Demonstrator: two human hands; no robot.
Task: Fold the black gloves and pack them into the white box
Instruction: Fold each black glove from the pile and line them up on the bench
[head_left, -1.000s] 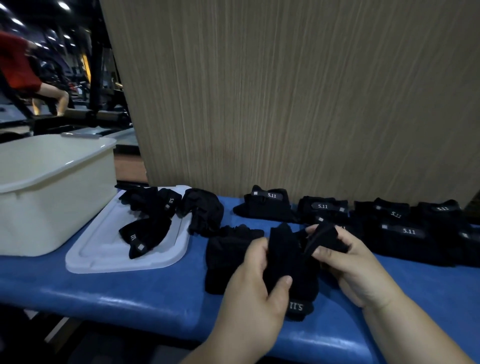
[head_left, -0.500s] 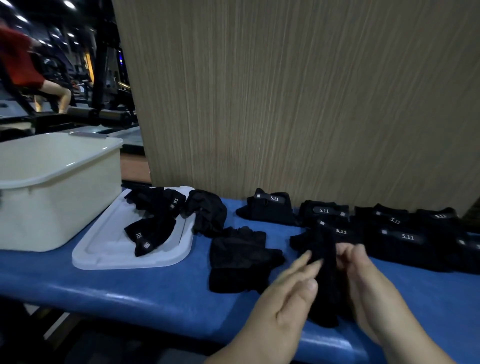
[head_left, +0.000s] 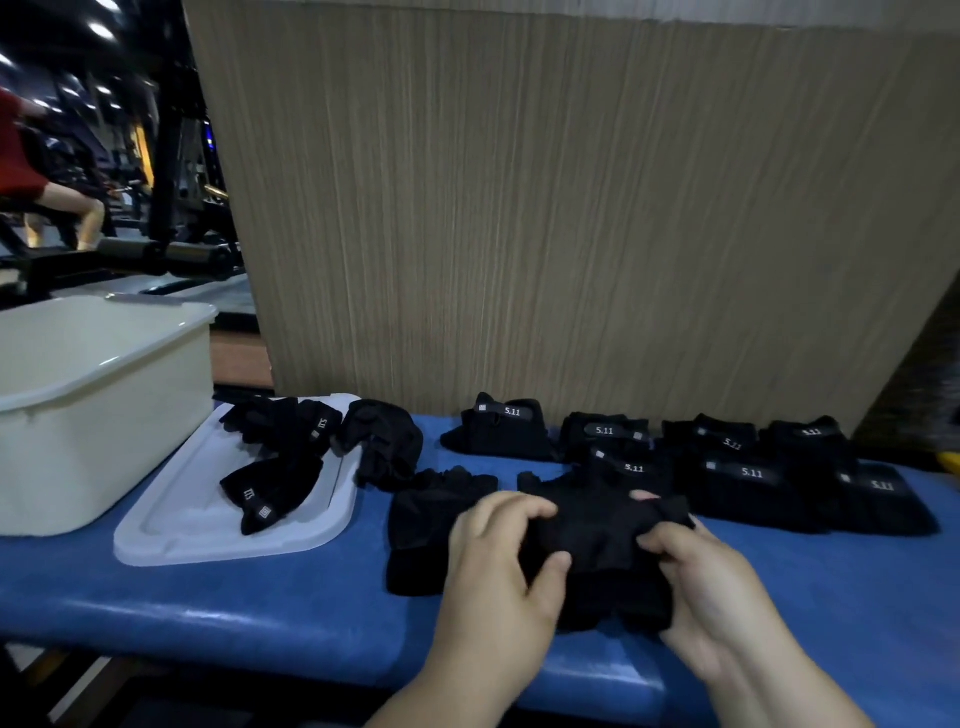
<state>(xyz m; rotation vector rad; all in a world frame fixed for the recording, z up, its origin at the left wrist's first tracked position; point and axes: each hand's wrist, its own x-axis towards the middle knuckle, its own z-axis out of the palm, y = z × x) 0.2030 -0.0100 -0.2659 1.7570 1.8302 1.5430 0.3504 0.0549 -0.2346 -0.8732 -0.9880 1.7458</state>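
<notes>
A black glove (head_left: 597, 525) lies spread on the blue padded bench (head_left: 260, 613) in front of me. My left hand (head_left: 498, 566) grips its left side with curled fingers and thumb. My right hand (head_left: 711, 587) pinches its right edge. Another black glove (head_left: 421, 525) lies flat just left of it, partly under my left hand. The white box (head_left: 104, 405) stands at the far left; its inside is hidden from me. Several folded black gloves (head_left: 737, 467) with 5.11 labels line the wall to the right.
A white lid (head_left: 171, 530) lies beside the box with loose black gloves (head_left: 275, 483) on it, and one more crumpled glove (head_left: 384, 447) at its right edge. A wood-grain wall (head_left: 571, 208) backs the bench. Gym machines and a person in red are far left.
The glove that my hands held upright and narrow is now spread flat on the bench. Both hands have moved apart to its left and right sides.
</notes>
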